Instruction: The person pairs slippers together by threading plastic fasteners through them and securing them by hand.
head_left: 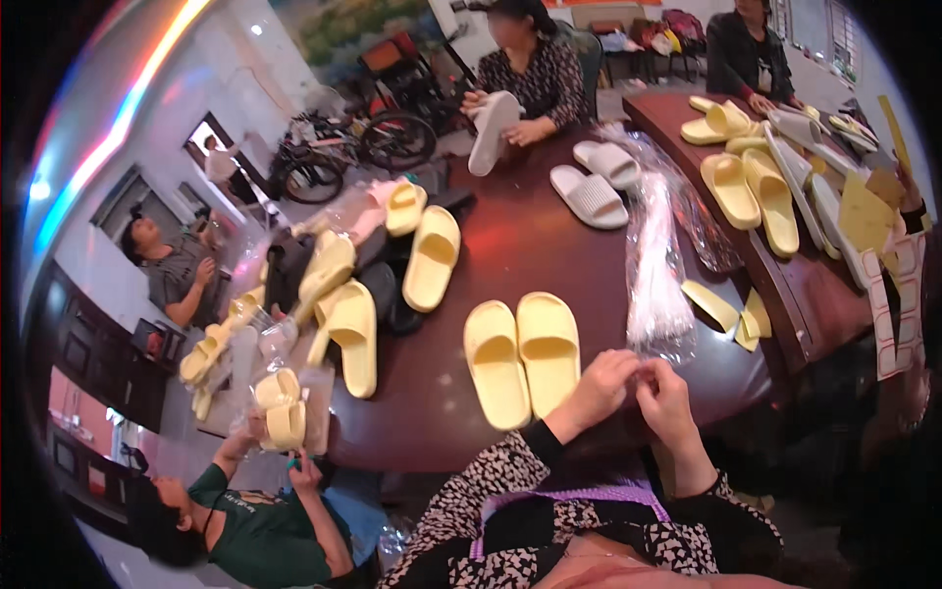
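My left hand (606, 385) and my right hand (664, 401) meet in front of me, fingertips drawn together in a pinch. Whatever they hold is too small or hidden to make out. Just beyond them lies a pile of clear plastic bags (659, 280), its near end close to my fingertips. Beside my left hand, a pair of pale yellow slippers, a left one (497, 378) and a right one (548, 348), stands side by side on the dark red table (432, 412).
Grey slippers (592, 196) sit farther back. More yellow slippers (432, 260) crowd the left, others (770, 201) the right. Yellow offcuts (754, 319) lie right of the bags. One co-worker (535, 74) holds a light slipper (494, 133); another (265, 530) handles bagged yellow slippers (285, 422).
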Demonstrator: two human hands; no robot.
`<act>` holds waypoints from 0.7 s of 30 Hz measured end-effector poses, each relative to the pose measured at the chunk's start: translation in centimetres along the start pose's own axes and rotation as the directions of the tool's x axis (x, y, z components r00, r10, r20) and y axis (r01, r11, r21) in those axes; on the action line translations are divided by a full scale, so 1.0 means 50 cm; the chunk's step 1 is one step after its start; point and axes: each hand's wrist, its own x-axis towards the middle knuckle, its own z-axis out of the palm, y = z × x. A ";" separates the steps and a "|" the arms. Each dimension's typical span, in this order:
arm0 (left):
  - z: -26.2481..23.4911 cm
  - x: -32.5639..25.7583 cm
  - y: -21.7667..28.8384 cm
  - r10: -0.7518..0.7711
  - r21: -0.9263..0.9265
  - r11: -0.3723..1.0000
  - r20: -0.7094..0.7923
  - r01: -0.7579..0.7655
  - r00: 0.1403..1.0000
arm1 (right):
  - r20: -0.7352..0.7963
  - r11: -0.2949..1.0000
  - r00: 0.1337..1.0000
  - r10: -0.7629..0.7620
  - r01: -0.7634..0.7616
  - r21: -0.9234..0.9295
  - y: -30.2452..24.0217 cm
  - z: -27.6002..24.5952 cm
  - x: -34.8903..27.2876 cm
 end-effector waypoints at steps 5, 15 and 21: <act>0.011 -0.009 -0.001 0.009 -0.039 0.999 -0.021 -0.010 1.000 | -0.034 0.996 0.995 -0.090 0.090 0.017 -0.007 -0.007 0.003; 0.012 0.007 0.005 -0.300 -0.278 0.925 -0.108 0.261 0.948 | 0.196 0.841 0.872 -0.448 0.486 -0.238 0.093 -0.046 0.128; 0.019 0.008 -0.020 -0.395 -0.357 0.869 -0.079 0.344 0.915 | 0.241 0.855 0.879 -0.412 0.464 -0.230 0.167 -0.025 0.148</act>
